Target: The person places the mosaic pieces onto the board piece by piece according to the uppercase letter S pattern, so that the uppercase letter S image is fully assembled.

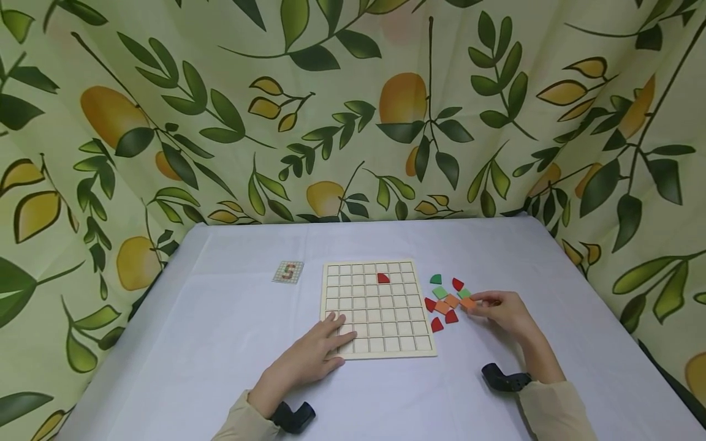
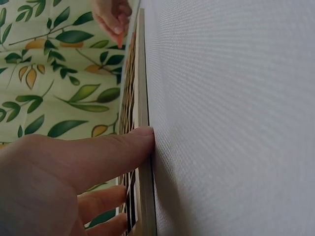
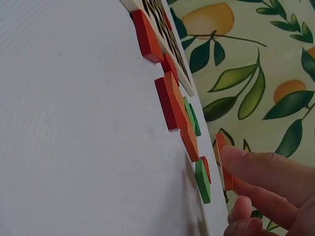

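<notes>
A wooden grid board [image 1: 386, 354] lies on the white-covered table. My left hand [image 1: 311, 355] rests on its near left corner, fingers spread over the cells and thumb against the front edge. One red quarter-round tile [image 1: 383, 278] sits in an upper cell. At the board's right, my right hand [image 1: 504, 315] pinches an orange square tile [image 3: 224, 164] between thumb and fingers, raised off the cloth in the right wrist view. Beneath and beside it lie loose tiles: orange squares [image 1: 442, 307], green squares [image 1: 439, 293], a green quarter-round [image 1: 436, 279] and several red quarter-rounds [image 1: 451, 316].
A small pattern card [image 1: 288, 272] with a red and green figure on a grid lies left of the board's far corner. Black wrist mounts [image 1: 295, 418] sit on both wrists. A leaf-and-fruit printed curtain [image 1: 325, 141] hangs behind the table and along its sides.
</notes>
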A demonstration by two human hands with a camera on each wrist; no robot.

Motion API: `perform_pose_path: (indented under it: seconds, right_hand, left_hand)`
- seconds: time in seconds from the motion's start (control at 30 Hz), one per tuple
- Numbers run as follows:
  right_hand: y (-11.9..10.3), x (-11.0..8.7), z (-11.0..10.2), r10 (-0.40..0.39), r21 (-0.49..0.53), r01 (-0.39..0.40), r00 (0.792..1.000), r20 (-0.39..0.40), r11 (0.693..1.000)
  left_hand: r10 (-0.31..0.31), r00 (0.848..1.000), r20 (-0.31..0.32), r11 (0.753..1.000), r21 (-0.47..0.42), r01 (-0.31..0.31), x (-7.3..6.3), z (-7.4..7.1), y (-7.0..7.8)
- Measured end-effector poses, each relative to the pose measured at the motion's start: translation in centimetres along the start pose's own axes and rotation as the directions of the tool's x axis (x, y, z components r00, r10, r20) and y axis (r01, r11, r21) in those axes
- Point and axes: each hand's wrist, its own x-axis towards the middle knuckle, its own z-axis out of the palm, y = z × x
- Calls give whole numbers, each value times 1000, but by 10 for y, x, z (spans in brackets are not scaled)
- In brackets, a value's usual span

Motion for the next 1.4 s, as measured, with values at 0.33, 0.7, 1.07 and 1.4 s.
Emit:
perform_pose_path:
  seconds: [0.33,0.7,1.07,1.4]
  right_hand:
    - [-14,4,9,-82,23,81,996,37,996]
    - [-29,10,18,-77,48,75,996,52,996]
    - [-47,17,28,-124,82,117,988,92,990]
    - [-61,28,39,-134,109,121,983,125,987]
  left_hand:
    - [-15,1000,7,1000,5,15,0,0,0]
    - [0,1000,-2,1000,19,0,1,2,-1]
    - [-17,1000,8,1000,11,16,0,3,0]
    - [-15,1000,9,1000,4,15,0,2,-1]
